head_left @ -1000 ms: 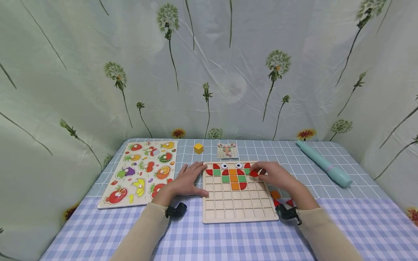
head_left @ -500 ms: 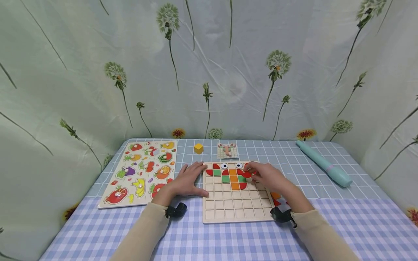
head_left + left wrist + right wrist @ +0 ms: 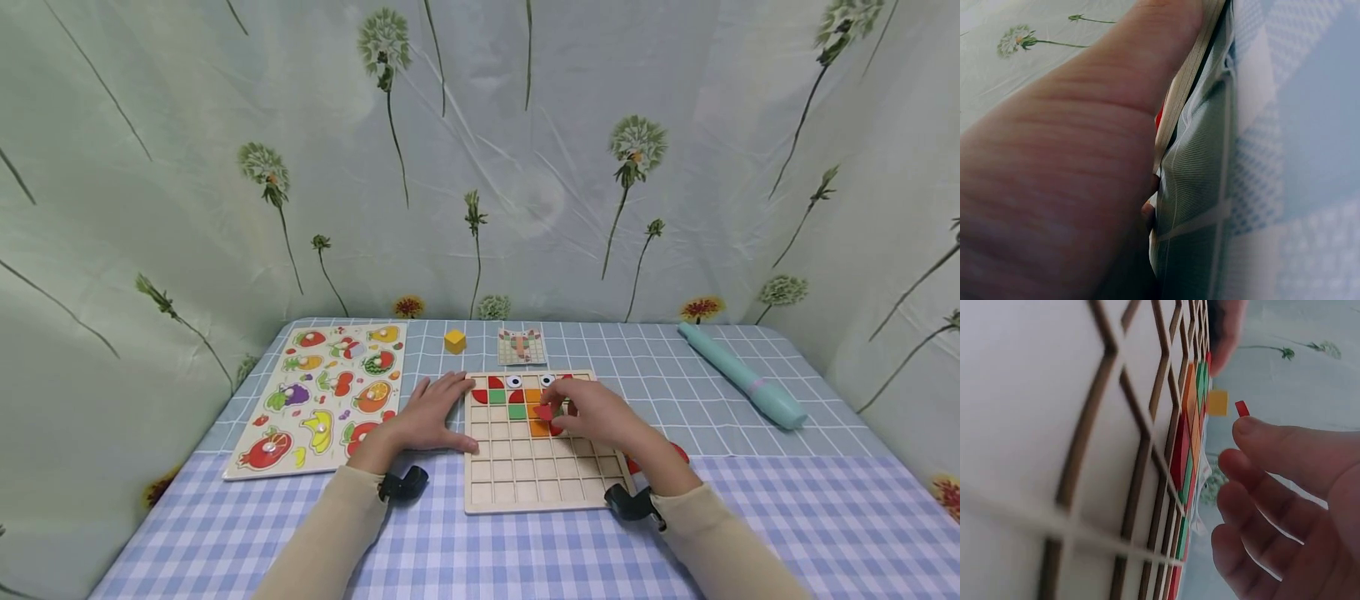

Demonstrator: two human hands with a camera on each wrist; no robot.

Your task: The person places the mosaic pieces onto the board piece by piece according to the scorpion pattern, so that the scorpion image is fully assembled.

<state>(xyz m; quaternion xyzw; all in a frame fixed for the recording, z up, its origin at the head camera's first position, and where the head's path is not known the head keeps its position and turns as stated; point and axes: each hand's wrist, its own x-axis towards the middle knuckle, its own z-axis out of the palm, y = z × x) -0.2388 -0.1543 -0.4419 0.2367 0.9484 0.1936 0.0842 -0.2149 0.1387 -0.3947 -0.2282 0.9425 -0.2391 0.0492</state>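
A wooden grid board [image 3: 506, 492] lies in the middle of the table. Red, green and orange pieces and two eye tiles [image 3: 513, 382] fill part of its far rows. Over the middle of that pattern, my right hand [image 3: 592, 408] pinches a small red piece [image 3: 545, 412] between thumb and fingers. The right wrist view shows this red piece [image 3: 1242, 408] raised off the grid at the thumb tip. My left hand [image 3: 431, 414] rests along the board's left edge, fingers spread, with thumb and fingertips at the rim. Its thumb side [image 3: 1085, 144] fills much of the left wrist view.
On the left lies a fruit puzzle board [image 3: 288, 425]. A yellow cube [image 3: 454, 341] and a small pattern card [image 3: 522, 347] sit behind the grid. At the far right is a teal roll [image 3: 742, 375]. Loose red pieces [image 3: 679, 452] lie beside my right forearm, partly hidden.
My right hand has moved left across the board with the red piece, from its right side to the middle of the pattern. My left hand has stayed in place.
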